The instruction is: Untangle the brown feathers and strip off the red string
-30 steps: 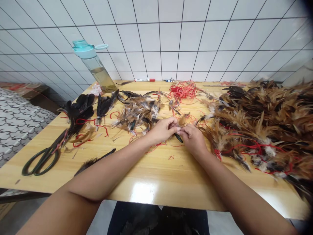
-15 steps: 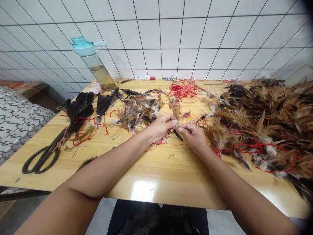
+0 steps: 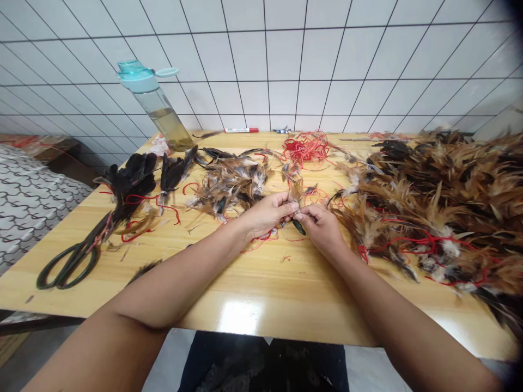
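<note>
The left hand (image 3: pixel 267 214) and right hand (image 3: pixel 322 230) meet just above the near middle of a pine-coloured wooden table (image 3: pixel 249 296). On each hand, the thumb and forefinger pinch a small feather bundle (image 3: pixel 296 190) from opposite sides, with the other fingers curled in. A black feather tip (image 3: pixel 299 227) juts out below the fingertips, and loose red thread (image 3: pixel 261 238) lies under the wrists.

Between the hands and the table's near edge, only a few scraps interrupt the glossy wood. Green-handled scissors (image 3: pixel 69 264) lie at the left, near the table's edge, beside black feathers (image 3: pixel 131 185). A loose heap of brown feathers (image 3: pixel 231 188) sits just ahead of the left hand, and a large mass of brown-and-black feathers (image 3: pixel 433 201) runs off the right side of the view.

Farther away are a red thread tangle (image 3: pixel 305 149), a red-capped marker (image 3: pixel 241 130) with writing too small to read, and a tilted water bottle (image 3: pixel 153 103) against the white tile wall (image 3: pixel 327 65).
</note>
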### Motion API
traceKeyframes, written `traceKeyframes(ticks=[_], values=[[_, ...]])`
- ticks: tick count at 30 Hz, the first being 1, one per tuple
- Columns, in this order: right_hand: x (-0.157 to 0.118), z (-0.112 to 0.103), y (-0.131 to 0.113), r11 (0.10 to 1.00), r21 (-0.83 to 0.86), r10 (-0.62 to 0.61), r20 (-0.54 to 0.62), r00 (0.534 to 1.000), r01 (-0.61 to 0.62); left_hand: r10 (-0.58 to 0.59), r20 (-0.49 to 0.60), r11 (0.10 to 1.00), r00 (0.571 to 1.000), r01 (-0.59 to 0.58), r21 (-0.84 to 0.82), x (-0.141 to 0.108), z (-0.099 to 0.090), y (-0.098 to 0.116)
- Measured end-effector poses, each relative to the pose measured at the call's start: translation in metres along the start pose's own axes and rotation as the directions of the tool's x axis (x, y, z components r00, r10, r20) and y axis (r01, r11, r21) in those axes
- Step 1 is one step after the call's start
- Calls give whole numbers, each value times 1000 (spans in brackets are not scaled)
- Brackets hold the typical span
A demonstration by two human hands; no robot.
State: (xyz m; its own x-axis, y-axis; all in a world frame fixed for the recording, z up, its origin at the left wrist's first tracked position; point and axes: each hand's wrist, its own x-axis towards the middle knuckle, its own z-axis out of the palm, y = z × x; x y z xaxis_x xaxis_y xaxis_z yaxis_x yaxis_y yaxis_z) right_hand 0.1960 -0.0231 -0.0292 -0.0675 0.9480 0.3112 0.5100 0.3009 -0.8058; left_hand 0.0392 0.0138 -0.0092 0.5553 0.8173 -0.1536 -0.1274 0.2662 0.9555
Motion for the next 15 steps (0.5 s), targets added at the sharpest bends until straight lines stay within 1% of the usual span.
traceKeyframes(ticks=[2, 5, 8, 10, 13, 15], values=[[0, 0, 1, 1000, 26, 17, 5, 1000, -17, 33, -10, 999, 999, -33, 3, 2, -1, -1], [1, -1, 2, 987, 144, 73, 27, 997, -76, 88, -45, 996, 995, -87, 29, 2, -1, 0], [3, -2, 4, 967, 236, 96, 18, 995, -97, 139, -68, 984, 988, -130, 123, 1, 0, 5], [4, -4, 4, 967, 240, 78, 27, 997, -82, 170, -67, 965, 983, -153, 214, 0, 1, 8], [4, -7, 3, 979, 194, 42, 80, 996, -57, 213, -49, 921, 976, -184, 345, -2, 3, 10], [4, -8, 3, 985, 166, 19, 105, 994, -36, 228, -27, 899, 973, -200, 390, -2, 4, 10]])
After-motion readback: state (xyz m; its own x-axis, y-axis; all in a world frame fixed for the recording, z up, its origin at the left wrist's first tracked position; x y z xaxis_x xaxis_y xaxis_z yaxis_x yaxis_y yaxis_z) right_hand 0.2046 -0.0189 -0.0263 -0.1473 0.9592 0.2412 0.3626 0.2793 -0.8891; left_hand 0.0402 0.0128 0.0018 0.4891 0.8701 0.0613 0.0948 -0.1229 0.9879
